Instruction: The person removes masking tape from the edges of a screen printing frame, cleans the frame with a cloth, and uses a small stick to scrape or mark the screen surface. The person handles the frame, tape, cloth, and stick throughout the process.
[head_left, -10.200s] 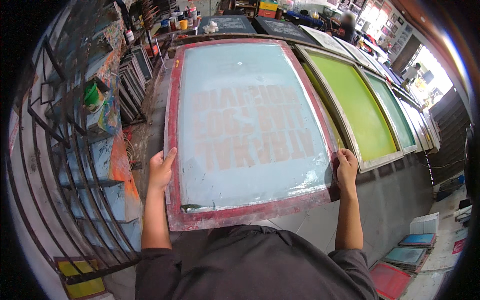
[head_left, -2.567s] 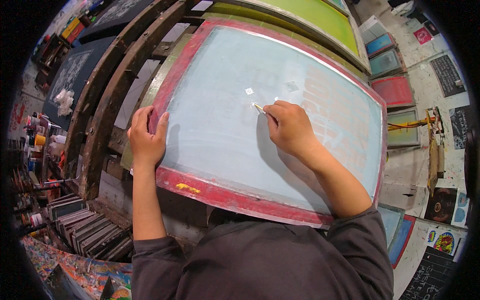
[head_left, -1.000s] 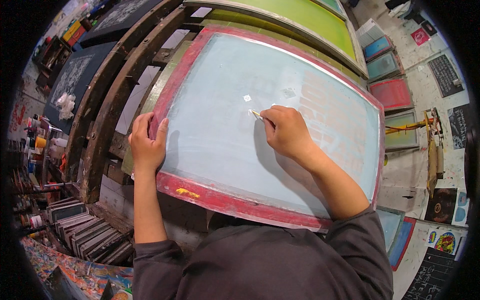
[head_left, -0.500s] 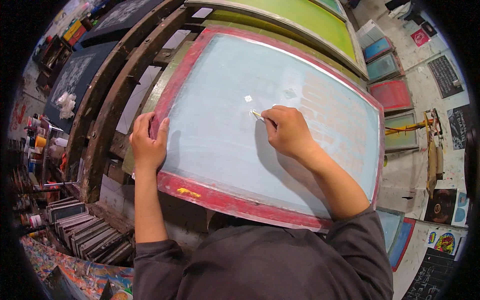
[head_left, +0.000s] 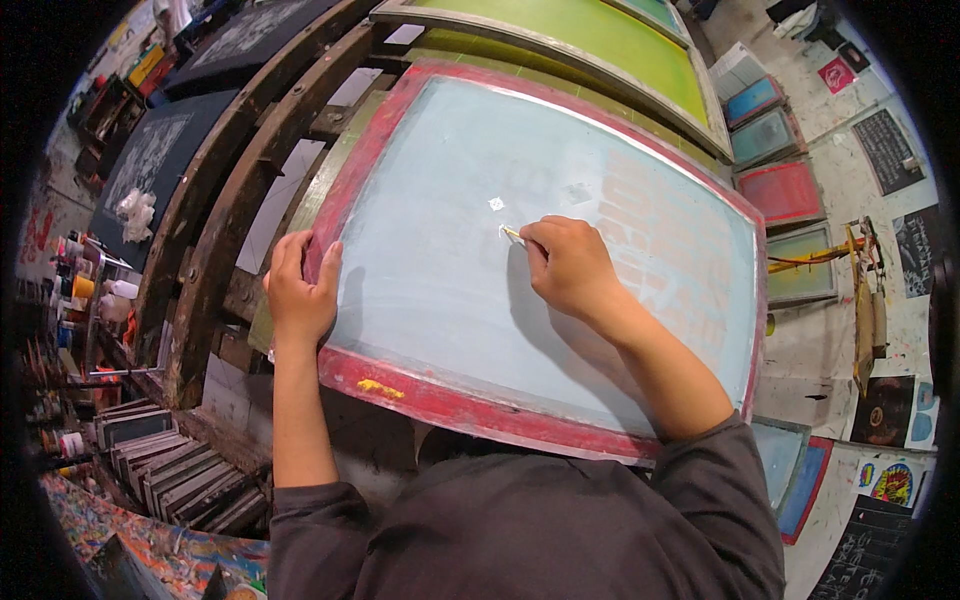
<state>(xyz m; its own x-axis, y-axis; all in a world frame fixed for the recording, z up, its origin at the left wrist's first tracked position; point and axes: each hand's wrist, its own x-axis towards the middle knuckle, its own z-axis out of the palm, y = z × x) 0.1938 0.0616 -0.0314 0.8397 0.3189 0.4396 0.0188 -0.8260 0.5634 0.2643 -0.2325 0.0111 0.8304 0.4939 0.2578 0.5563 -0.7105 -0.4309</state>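
A large screen with a red frame (head_left: 480,410) and pale blue mesh (head_left: 430,300) lies across a rack, with faint reversed lettering on its right side. My left hand (head_left: 303,295) grips the frame's left edge, fingers curled over it. My right hand (head_left: 567,262) pinches a thin yellowish stick (head_left: 514,234), its tip touching the mesh at a small light mark, just below a white diamond mark (head_left: 497,204). A yellow paint smear (head_left: 381,388) is on the lower part of the frame.
Behind are wooden rack beams (head_left: 228,190) and a lime-green screen (head_left: 600,50). At left are black printed boards (head_left: 150,170), a white crumpled wad (head_left: 135,214), paint containers (head_left: 84,288) and stacked frames (head_left: 175,465). Smaller screens (head_left: 780,193) and posters (head_left: 882,150) line the right.
Since ten seconds ago, the screen has turned sideways and my right hand has moved from its edge onto the mesh with the stick. Over the last second, both hands shifted only slightly.
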